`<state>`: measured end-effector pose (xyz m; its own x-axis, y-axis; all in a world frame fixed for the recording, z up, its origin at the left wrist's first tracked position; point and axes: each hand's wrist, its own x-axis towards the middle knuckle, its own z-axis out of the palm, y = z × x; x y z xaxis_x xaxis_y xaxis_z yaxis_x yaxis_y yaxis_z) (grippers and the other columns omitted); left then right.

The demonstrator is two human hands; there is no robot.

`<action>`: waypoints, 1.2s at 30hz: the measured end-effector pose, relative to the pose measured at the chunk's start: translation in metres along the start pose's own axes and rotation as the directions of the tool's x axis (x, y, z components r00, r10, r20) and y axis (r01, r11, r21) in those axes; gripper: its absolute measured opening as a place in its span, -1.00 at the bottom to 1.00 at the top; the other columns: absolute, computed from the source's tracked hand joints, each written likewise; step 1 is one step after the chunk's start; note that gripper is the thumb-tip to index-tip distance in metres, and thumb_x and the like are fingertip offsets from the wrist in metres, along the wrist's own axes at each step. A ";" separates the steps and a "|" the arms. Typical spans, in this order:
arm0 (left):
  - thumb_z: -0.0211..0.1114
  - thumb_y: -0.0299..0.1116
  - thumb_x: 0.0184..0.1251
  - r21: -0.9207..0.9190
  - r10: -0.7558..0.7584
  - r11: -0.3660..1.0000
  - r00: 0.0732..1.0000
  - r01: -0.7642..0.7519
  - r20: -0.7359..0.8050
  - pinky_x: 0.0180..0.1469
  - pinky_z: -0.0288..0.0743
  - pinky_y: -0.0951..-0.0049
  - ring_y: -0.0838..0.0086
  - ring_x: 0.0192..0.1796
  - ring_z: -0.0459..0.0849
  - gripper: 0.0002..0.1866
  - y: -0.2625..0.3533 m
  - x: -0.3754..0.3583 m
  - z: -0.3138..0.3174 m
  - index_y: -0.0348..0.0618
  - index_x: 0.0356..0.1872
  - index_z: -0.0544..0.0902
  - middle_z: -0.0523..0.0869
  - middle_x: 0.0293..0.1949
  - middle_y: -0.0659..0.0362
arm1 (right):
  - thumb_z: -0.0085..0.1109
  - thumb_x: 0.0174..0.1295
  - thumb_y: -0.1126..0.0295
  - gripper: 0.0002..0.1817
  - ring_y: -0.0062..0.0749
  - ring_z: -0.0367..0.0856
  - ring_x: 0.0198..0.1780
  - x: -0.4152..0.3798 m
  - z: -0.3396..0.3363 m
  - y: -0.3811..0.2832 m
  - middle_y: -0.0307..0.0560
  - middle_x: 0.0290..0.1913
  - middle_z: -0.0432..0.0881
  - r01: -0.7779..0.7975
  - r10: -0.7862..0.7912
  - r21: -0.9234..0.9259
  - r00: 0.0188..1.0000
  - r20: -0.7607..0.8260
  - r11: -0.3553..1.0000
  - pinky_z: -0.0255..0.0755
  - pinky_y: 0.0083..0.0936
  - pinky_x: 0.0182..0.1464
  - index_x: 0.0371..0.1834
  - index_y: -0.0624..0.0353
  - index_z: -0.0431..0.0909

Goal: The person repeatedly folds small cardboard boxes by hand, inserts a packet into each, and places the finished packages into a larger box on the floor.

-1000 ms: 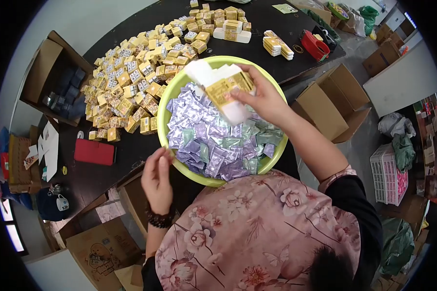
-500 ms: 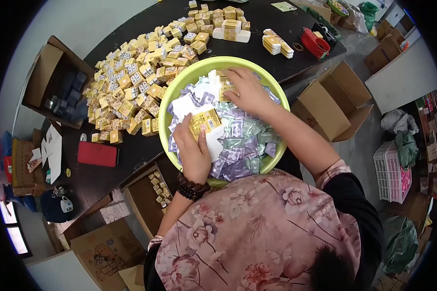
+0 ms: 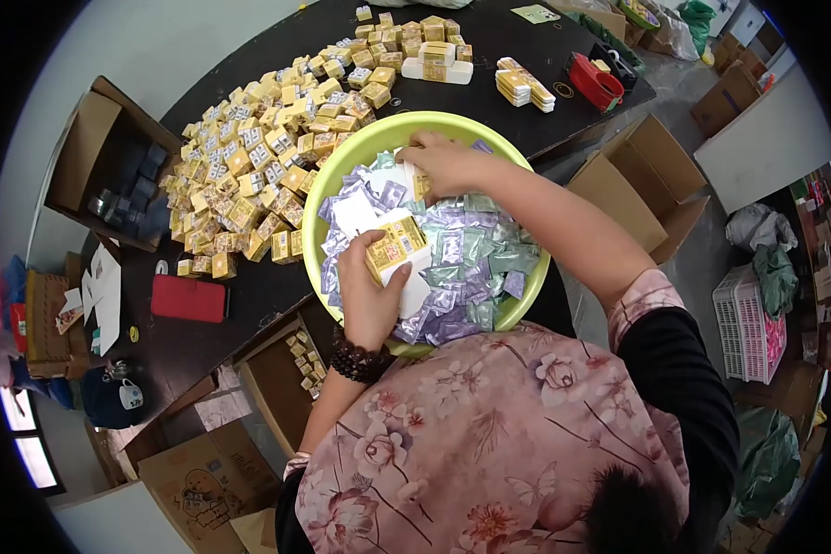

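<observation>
A lime-green basin (image 3: 342, 171) rests in front of me, filled with several purple and green foil sachets (image 3: 462, 245). My left hand (image 3: 367, 294) grips a small yellow carton (image 3: 395, 246) with a white flap, held over the sachets at the basin's near left side. My right hand (image 3: 443, 164) reaches to the far side of the basin, fingers curled down among the sachets and a yellow carton lying there; what it holds, if anything, is hidden under the fingers.
A heap of yellow cartons (image 3: 258, 157) covers the black table (image 3: 489, 120) beyond the basin. A red phone (image 3: 187, 298), a red tape dispenser (image 3: 596, 81), a flat carton stack (image 3: 523, 85) and open cardboard boxes (image 3: 632, 189) surround it. A box of cartons (image 3: 291, 365) sits below.
My left hand went from the basin's near rim onto the yellow carton and lifted it slightly. My right hand let that carton go and reached toward the basin's far rim.
</observation>
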<state>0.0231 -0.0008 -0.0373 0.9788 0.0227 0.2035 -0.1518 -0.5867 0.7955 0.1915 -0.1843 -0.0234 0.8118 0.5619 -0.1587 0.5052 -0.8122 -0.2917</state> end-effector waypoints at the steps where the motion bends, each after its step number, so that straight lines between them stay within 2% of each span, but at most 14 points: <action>1: 0.35 -0.45 0.25 -0.087 -0.038 0.995 0.999 0.042 0.037 0.22 0.34 0.24 0.09 0.12 0.48 -0.62 -0.004 0.002 0.001 -0.25 0.07 0.50 0.53 0.01 -0.10 | 0.56 -0.16 0.29 -0.05 0.01 0.22 0.41 0.002 0.001 0.006 0.04 0.33 0.31 0.066 -0.066 0.059 0.998 0.003 0.996 0.18 -0.08 0.39 0.40 -0.03 0.27; 5: 0.34 -0.50 0.26 -0.228 -0.100 0.970 0.994 0.088 -0.041 0.19 0.38 0.31 0.21 0.07 0.54 -0.66 -0.014 0.009 0.008 -0.26 0.04 0.51 0.58 -0.04 0.00 | 0.55 -0.14 0.27 -0.08 0.00 0.22 0.42 0.011 0.000 0.016 0.03 0.32 0.33 0.053 -0.051 0.192 0.999 -0.017 0.980 0.17 -0.11 0.39 0.38 0.01 0.29; 14: 0.29 -0.57 0.28 -0.325 -0.147 0.938 0.987 0.117 -0.067 0.17 0.42 0.45 0.42 0.10 0.51 -0.58 -0.010 0.018 -0.004 -0.34 0.15 0.43 0.54 0.07 0.05 | 0.53 -0.10 0.20 -0.20 -0.04 0.33 0.33 0.000 -0.009 -0.001 0.04 0.24 0.44 -0.121 0.120 -0.012 0.992 -0.046 0.993 0.23 -0.13 0.33 0.28 0.13 0.41; 17: 0.24 -0.64 0.27 -0.463 -0.179 0.876 0.982 0.134 -0.053 0.18 0.43 0.43 0.37 0.11 0.53 -0.60 -0.010 0.026 -0.003 -0.31 0.12 0.42 0.54 0.05 0.03 | 0.45 0.03 0.24 -0.37 -0.12 0.49 0.18 0.004 -0.003 0.016 0.05 0.11 0.54 0.027 -0.011 0.235 0.998 -0.069 0.972 0.35 -0.21 0.22 0.18 0.19 0.48; 19: 0.23 -0.68 0.23 -0.547 -0.162 0.831 0.984 0.099 -0.067 0.19 0.42 0.42 0.36 0.13 0.52 -0.55 -0.014 0.034 -0.003 -0.31 0.16 0.38 0.52 0.07 0.04 | 0.33 0.14 0.33 -0.55 -0.12 0.64 -0.03 -0.005 -0.023 0.012 0.11 -0.07 0.65 0.159 0.104 0.453 0.858 -0.503 0.877 0.49 -0.29 0.03 0.06 0.33 0.52; 21: 0.21 -0.71 0.22 -0.459 -0.131 0.887 0.984 0.061 -0.122 0.20 0.41 0.41 0.33 0.13 0.53 -0.56 -0.012 0.050 0.001 -0.31 0.14 0.38 0.51 0.09 0.03 | 0.24 0.25 0.39 -0.64 -0.27 0.67 -0.11 -0.009 -0.034 0.012 0.05 -0.13 0.67 0.320 0.283 0.704 0.752 -0.596 0.634 0.52 -0.36 -0.07 0.06 0.33 0.51; 23: 0.19 -0.70 0.24 -0.402 -0.110 0.914 0.984 0.046 -0.138 0.18 0.42 0.42 0.32 0.10 0.55 -0.58 -0.004 0.070 0.007 -0.29 0.12 0.37 0.52 0.09 0.03 | 0.22 0.28 0.49 -0.68 -0.47 0.66 -0.17 -0.028 -0.048 -0.005 0.01 -0.15 0.69 0.369 0.349 0.866 0.805 -0.479 0.337 0.53 -0.53 -0.14 0.05 0.40 0.50; 24: 0.17 -0.68 0.26 -0.519 -0.136 0.852 0.985 0.064 -0.103 0.16 0.43 0.43 0.34 0.08 0.55 -0.60 -0.002 0.080 0.015 -0.28 0.12 0.38 0.54 0.06 0.03 | 0.23 0.26 0.51 -0.67 -0.51 0.66 -0.17 -0.036 -0.047 -0.014 0.01 -0.16 0.69 0.338 0.369 0.935 0.860 -0.352 0.105 0.54 -0.56 -0.15 0.05 0.43 0.49; 25: 0.16 -0.67 0.28 -0.627 -0.156 0.775 0.986 0.081 -0.065 0.15 0.44 0.44 0.35 0.07 0.56 -0.62 0.003 0.089 0.022 -0.27 0.12 0.38 0.55 0.03 0.04 | 0.26 0.23 0.55 -0.65 -0.51 0.66 -0.18 -0.033 -0.034 -0.010 0.02 -0.16 0.69 0.306 0.365 0.946 0.873 -0.322 0.104 0.56 -0.59 -0.18 0.04 0.47 0.48; 28: 0.08 -0.58 0.40 -0.946 -0.169 0.165 0.953 0.280 0.253 0.12 0.48 0.45 0.40 0.03 0.58 -0.72 0.005 0.104 0.042 -0.27 0.10 0.37 0.54 0.00 0.03 | 0.33 0.20 0.51 -0.65 -0.58 0.65 -0.24 -0.031 0.021 -0.001 -0.11 -0.27 0.68 0.166 0.518 0.903 0.772 -0.369 0.395 0.53 -0.63 -0.23 0.01 0.39 0.49; 29: 0.08 -0.52 0.43 -0.936 -0.202 0.103 0.928 0.337 0.312 0.13 0.48 0.43 0.32 0.03 0.60 -0.70 0.007 0.102 0.052 -0.33 0.12 0.33 0.53 0.03 -0.01 | 0.33 0.20 0.51 -0.65 -0.58 0.65 -0.24 -0.031 0.035 0.004 -0.11 -0.27 0.68 0.166 0.520 0.903 0.770 -0.369 0.396 0.53 -0.63 -0.23 0.01 0.39 0.49; 31: 0.13 -0.49 0.41 -0.617 -0.227 0.748 0.968 0.245 0.110 0.18 0.46 0.35 0.21 0.08 0.59 -0.62 -0.004 0.097 0.076 -0.38 0.16 0.28 0.51 0.07 -0.08 | 0.47 0.03 0.34 -0.57 -0.32 0.69 -0.27 -0.037 0.058 0.011 0.03 -0.29 0.69 0.092 0.555 0.825 0.697 -0.453 0.558 0.54 -0.44 -0.23 -0.12 0.38 0.56; 32: 0.21 -0.49 0.33 -0.405 -0.085 0.910 0.996 0.085 0.018 0.33 0.30 0.20 0.04 0.25 0.45 -0.43 -0.011 0.092 0.081 -0.44 0.27 0.16 0.38 0.21 -0.24 | 0.50 -0.03 0.30 -0.59 -0.25 0.68 -0.31 -0.037 0.068 0.015 0.05 -0.33 0.68 0.038 0.535 0.754 0.681 -0.499 0.655 0.52 -0.40 -0.26 -0.19 0.34 0.60; 36: 0.28 -0.50 0.24 -0.016 0.119 0.993 0.990 -0.121 -0.078 0.49 -0.08 0.03 -0.23 0.45 0.02 -0.19 -0.006 0.082 0.077 -0.45 0.41 -0.01 0.04 0.39 -0.40 | 0.48 -0.01 0.32 -0.65 -0.25 0.66 -0.35 -0.049 0.056 0.004 0.06 -0.36 0.66 -0.096 0.590 0.754 0.690 -0.420 0.650 0.51 -0.41 -0.27 -0.24 0.33 0.62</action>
<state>0.1153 -0.0575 -0.0695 0.9400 0.0157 0.3409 -0.2712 -0.5718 0.7742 0.1378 -0.2064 -0.0697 0.9808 -0.1574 0.1151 0.0294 -0.4639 -0.8854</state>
